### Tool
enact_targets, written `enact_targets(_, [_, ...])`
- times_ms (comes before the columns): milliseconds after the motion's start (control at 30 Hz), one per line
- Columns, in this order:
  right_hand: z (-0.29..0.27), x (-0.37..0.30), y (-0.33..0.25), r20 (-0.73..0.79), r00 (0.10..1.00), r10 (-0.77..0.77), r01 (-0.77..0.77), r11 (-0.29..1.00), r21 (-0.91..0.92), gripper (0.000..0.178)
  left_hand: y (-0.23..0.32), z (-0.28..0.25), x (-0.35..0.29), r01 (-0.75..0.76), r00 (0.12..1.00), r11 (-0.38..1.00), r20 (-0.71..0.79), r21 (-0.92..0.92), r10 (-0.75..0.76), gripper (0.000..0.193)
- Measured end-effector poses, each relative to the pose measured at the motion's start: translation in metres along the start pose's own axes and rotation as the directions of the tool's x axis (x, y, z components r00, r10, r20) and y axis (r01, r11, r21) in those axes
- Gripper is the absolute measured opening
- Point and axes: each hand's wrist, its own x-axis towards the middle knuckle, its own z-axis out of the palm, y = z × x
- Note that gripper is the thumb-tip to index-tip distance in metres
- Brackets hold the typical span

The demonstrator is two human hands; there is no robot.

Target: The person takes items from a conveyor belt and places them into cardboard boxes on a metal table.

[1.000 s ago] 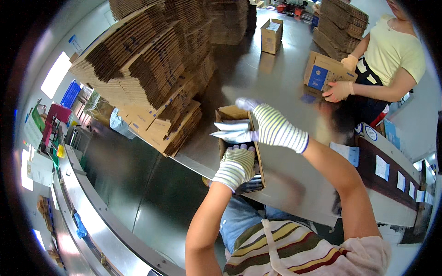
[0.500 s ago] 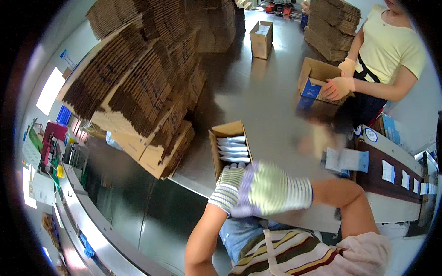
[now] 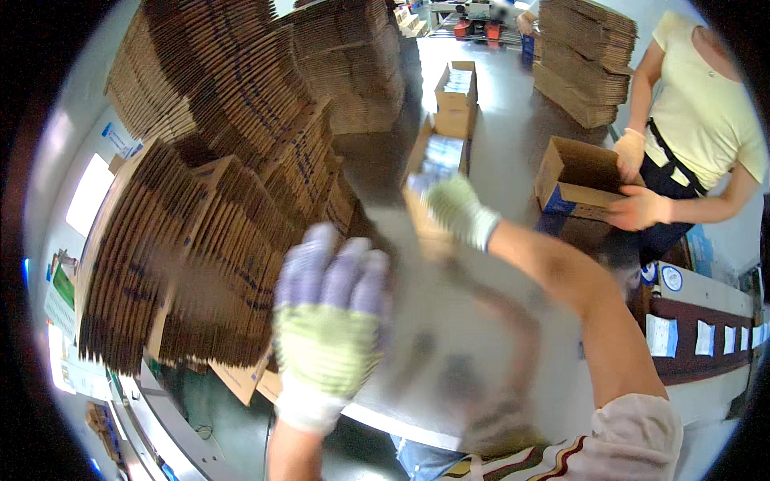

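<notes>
A cardboard box filled with white and blue packets stands lengthwise on the metal table. At its near end is my right hand in a green and purple knit glove, arm stretched out. Motion blurs its fingers, and whether they grip the box's rim is unclear. My left hand, gloved alike, hovers nearer to me beside the cardboard stacks, fingers extended and holding nothing. Directly beyond the first box stands a second packet-filled box, the two close together end to end.
Tall stacks of flattened cartons crowd the left side. Another carton stack stands at the back right. A co-worker's gloved hands hold an open box on the right. Packets lie along a dark conveyor at the lower right.
The packet-filled box has moved away from me, up to the second box. My right hand has gone forward with it; my left hand has come off it and moved left.
</notes>
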Motion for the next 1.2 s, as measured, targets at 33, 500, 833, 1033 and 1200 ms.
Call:
enact_targets(33, [0.057, 0.003, 0.054, 0.01, 0.993, 0.119, -0.117, 0.987, -0.113, 0.018, -0.003, -0.013, 0.01, -0.004, 1.0, 0.987, -0.026, 0.162, 0.008, 0.034])
enact_targets(500, [0.008, -0.117, -0.107, 0.436, 0.898, 0.066, -0.256, 0.883, 0.394, 0.055, -0.118, -0.148, 0.059, 0.302, 0.778, 0.686, 0.245, 0.662, -0.579, 0.042])
enact_targets(833, [-0.121, -0.216, -0.143, 0.402, 0.912, 0.078, -0.278, 0.838, 0.469, 0.043, -0.135, -0.132, 0.081, 0.352, 0.79, 0.738, 0.24, 0.576, -0.564, 0.033])
enact_targets(1033, [-0.127, -0.236, -0.14, 0.33, 0.936, 0.126, -0.285, 0.822, 0.493, 0.036, -0.126, -0.131, 0.03, 0.362, 0.896, 0.742, 0.008, 0.565, -0.444, 0.027])
enact_targets(1200, [-0.125, -0.235, -0.157, 0.297, 0.943, 0.15, -0.284, 0.828, 0.484, 0.034, -0.117, -0.161, 0.003, 0.249, 0.916, 0.673, 0.058, 0.697, -0.398, 0.026])
